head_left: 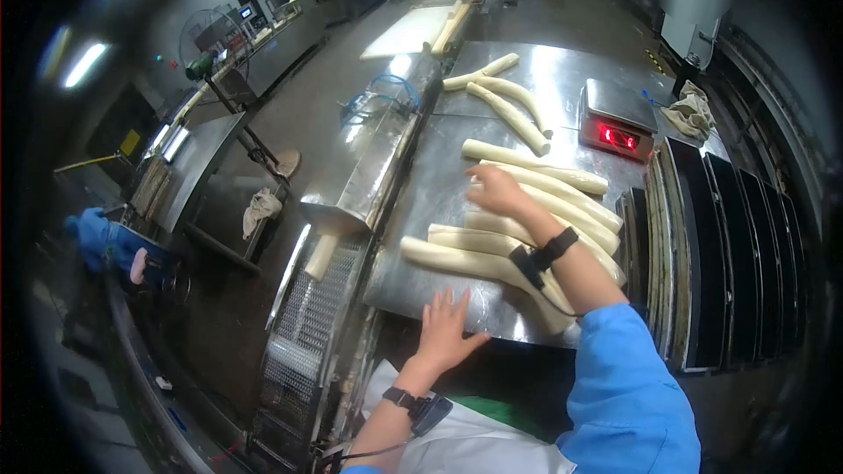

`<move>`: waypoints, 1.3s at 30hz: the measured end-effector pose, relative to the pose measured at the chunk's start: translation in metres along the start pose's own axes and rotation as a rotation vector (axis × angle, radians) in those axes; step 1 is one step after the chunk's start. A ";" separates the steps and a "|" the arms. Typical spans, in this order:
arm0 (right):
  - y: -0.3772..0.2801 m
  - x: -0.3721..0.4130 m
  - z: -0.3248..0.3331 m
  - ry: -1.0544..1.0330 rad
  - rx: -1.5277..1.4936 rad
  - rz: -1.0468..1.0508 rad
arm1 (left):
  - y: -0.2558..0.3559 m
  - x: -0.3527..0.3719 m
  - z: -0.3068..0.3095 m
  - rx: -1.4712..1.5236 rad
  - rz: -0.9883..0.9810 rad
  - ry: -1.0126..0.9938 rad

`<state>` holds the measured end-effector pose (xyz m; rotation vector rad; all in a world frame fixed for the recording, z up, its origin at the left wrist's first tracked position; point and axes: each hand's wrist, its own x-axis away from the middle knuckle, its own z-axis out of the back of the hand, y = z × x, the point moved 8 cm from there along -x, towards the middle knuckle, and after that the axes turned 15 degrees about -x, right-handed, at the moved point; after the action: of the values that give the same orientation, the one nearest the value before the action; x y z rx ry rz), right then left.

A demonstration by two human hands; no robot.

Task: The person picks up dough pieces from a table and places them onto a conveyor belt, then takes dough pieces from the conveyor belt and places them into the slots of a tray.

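Note:
Long pale dough rolls (536, 165) lie side by side on a shiny metal table (430, 184). My right hand (499, 191) reaches over the middle of the row. Its fingers are bent round the left end of one dough roll (571, 204), which the hand partly hides. The nearest dough roll (457, 259) runs beneath my right wrist. My left hand (446, 333) rests at the table's near edge with its fingers spread, holding nothing. Farther up the table, a few more dough rolls (509, 114) lie at angles.
Right of the dough stands a scale (619, 114) with a red display. Dark trays (702, 246) stand on edge at the right, below a cloth (691, 114). Left of the table runs a mesh conveyor (312, 316) under a metal cover (351, 175), carrying a dough piece (322, 254).

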<state>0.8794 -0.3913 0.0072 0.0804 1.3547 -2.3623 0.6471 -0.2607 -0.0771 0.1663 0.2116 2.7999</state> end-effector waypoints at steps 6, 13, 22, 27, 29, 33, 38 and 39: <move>0.112 -0.015 0.089 0.239 0.276 -0.321 | 0.013 -0.008 -0.013 -0.225 -0.022 -0.128; 0.204 -0.046 0.119 0.267 0.303 -0.613 | 0.012 -0.026 -0.014 -0.273 -0.033 -0.118; 0.189 -0.079 0.122 0.175 0.366 -0.718 | 0.010 -0.029 -0.022 -0.298 -0.009 -0.083; 0.256 -0.218 0.241 0.548 -0.662 0.204 | 0.009 -0.032 -0.027 -0.322 -0.021 -0.012; 0.141 -0.159 0.231 0.835 -1.493 0.202 | 0.009 -0.032 -0.026 -0.312 -0.025 -0.030; 0.150 -0.131 0.196 0.296 -0.402 -0.294 | 0.010 -0.034 -0.021 -0.283 -0.015 0.017; 0.137 -0.032 0.078 0.133 0.574 -0.473 | 0.008 -0.030 -0.023 -0.281 -0.010 0.021; 0.126 -0.028 0.065 0.104 0.578 -0.517 | 0.008 -0.030 -0.023 -0.275 -0.010 0.046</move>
<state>0.9627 -0.4923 -0.0536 0.0186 0.7449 -3.1651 0.6692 -0.2808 -0.1013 0.0356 -0.1622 2.7882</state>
